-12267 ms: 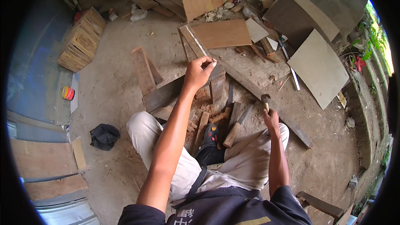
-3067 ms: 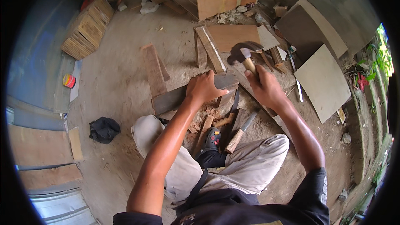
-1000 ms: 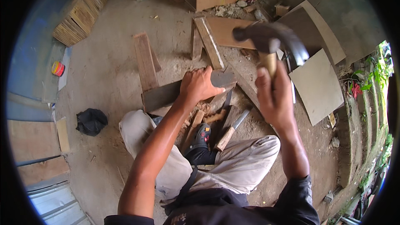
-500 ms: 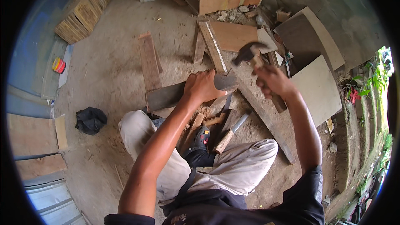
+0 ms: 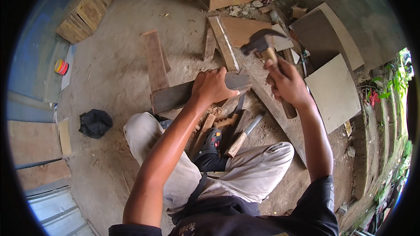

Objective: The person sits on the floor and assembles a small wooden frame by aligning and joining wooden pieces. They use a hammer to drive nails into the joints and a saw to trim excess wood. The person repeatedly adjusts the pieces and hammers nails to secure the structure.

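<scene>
My left hand [image 5: 213,87] is clamped over a dark wooden beam [image 5: 173,98] near its right end, thumb on the near side and fingers over the top. A thin nail-like sliver stands at that end, just right of the fingers; it is too small to be sure of. In my right hand [image 5: 286,82] is a claw hammer [image 5: 264,43], gripped by its wooden handle. The hammer's dark head is raised beyond the beam's right end, apart from the wood. A board with a whitish edge [image 5: 225,41] runs away from the beam on the far side.
A wooden-handled blade [image 5: 246,135] lies by my shoe [image 5: 211,142], among wood scraps. A long plank [image 5: 278,124] slants to the right. Flat panels [image 5: 337,91] lean at right. A black bag [image 5: 95,124] and a brown plank leg [image 5: 154,59] are to the left.
The hammer has risen, its head now farther from the beam and sharper in view. My right hand has moved up slightly with it. The left hand keeps its hold on the beam.
</scene>
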`<act>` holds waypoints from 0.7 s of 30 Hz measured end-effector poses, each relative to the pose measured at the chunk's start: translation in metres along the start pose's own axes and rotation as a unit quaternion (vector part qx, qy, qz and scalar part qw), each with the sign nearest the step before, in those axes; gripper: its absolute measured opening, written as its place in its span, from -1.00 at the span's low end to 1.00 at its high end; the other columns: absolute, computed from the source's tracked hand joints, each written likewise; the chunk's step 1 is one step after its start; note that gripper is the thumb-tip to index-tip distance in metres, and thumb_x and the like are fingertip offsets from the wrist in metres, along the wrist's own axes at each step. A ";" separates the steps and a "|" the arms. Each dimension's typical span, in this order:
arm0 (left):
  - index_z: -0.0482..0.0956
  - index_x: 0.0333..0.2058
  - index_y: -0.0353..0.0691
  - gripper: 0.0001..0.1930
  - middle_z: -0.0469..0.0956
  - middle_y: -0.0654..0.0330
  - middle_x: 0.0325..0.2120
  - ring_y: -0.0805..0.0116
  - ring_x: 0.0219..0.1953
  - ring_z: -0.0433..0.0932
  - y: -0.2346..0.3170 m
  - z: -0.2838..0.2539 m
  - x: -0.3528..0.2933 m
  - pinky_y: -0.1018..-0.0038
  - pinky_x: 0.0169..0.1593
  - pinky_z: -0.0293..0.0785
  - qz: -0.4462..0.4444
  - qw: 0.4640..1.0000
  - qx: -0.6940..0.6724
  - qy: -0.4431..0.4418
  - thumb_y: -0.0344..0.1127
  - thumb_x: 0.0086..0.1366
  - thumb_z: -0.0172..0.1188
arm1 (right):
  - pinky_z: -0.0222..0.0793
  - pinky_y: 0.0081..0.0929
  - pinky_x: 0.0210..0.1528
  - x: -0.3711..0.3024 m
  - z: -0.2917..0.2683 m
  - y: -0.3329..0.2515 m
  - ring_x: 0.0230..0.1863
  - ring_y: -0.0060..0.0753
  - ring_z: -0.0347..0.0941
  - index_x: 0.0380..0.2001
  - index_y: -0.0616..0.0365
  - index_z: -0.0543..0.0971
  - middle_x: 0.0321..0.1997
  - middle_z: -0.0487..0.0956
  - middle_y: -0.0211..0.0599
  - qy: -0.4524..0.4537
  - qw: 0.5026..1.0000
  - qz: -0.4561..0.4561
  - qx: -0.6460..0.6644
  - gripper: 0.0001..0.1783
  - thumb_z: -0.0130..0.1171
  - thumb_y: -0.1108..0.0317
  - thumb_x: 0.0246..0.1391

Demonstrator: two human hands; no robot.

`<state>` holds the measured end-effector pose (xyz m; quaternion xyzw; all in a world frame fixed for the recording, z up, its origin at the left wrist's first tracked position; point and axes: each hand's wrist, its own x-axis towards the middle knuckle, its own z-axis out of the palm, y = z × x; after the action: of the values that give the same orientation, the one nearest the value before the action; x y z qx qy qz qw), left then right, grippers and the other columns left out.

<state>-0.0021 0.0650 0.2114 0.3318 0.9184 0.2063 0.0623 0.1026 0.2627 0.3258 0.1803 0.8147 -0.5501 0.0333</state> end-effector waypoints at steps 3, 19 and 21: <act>0.56 -0.15 -0.33 -0.28 0.71 -0.15 -0.29 -0.09 -0.20 0.72 -0.001 0.002 -0.001 0.14 -0.06 0.62 0.006 1.000 0.003 0.024 0.25 -0.04 0.40 | 0.22 -0.56 -0.66 0.000 0.007 -0.003 -0.65 -0.69 0.25 -0.10 0.15 0.47 -0.51 0.38 -0.50 0.069 0.997 0.025 0.039 -0.55 -0.01 -0.08 0.47; 0.56 -0.12 -0.33 -0.28 0.69 -0.19 -0.25 -0.12 -0.13 0.70 0.002 -0.002 0.000 0.12 -0.02 0.60 -0.015 1.000 0.010 -0.019 0.22 -0.03 0.44 | 0.27 -0.55 -0.65 -0.006 0.004 0.006 -0.65 -0.64 0.31 -0.18 0.11 0.46 -0.50 0.40 -0.51 0.012 0.984 -0.031 -0.176 -0.60 -0.01 -0.03 0.47; 0.55 -0.14 -0.33 -0.28 0.69 -0.18 -0.27 -0.13 -0.16 0.70 0.000 -0.002 0.000 0.11 -0.04 0.61 0.000 1.000 0.010 0.013 0.22 -0.04 0.45 | 0.27 -0.53 -0.67 -0.007 -0.001 0.000 -0.65 -0.63 0.30 -0.21 0.15 0.44 -0.53 0.39 -0.52 0.047 0.975 -0.107 -0.187 -0.55 0.04 -0.08 0.44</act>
<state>-0.0031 0.0645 0.2131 0.3294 0.9213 0.2011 0.0474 0.1095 0.2616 0.3283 0.1087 0.9185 -0.3788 -0.0311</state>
